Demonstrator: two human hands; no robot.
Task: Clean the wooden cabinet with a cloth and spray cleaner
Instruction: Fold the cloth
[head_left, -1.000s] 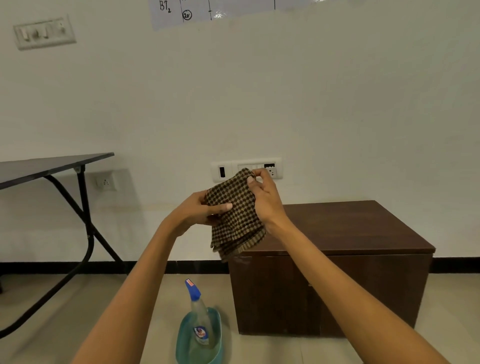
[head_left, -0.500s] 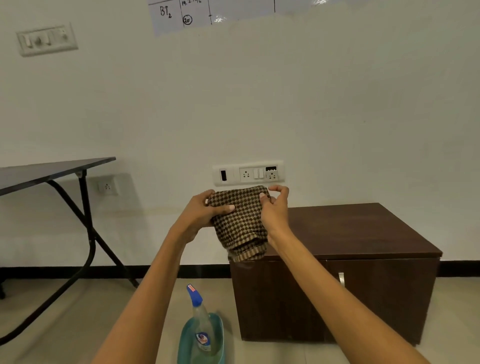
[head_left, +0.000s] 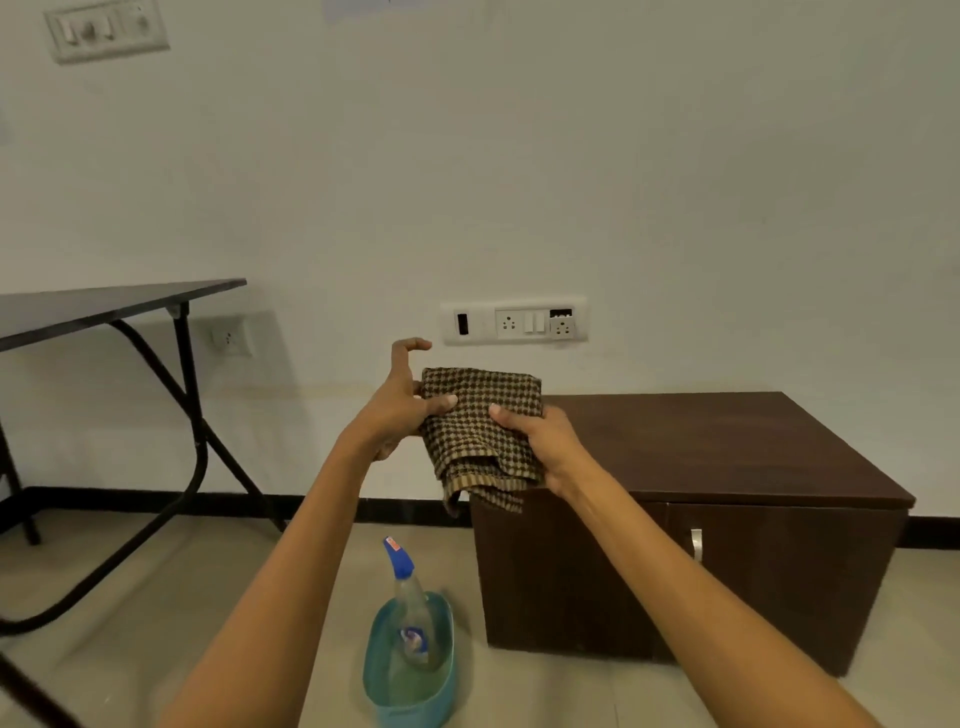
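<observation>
The left hand (head_left: 399, 411) pinches one edge of the checked cloth (head_left: 480, 423), forefinger lifted. The right hand (head_left: 546, 448) grips the other side, probably folding a wiping pad. The wooden cabinet (head_left: 727, 447) sits just beyond the right hand, and the spray bottle (head_left: 410, 605) stands below both.

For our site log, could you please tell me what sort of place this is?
Probably a sparse office or workroom: a black folding table, a switch-and-socket panel on the wall, and a low wooden cabinet.
</observation>
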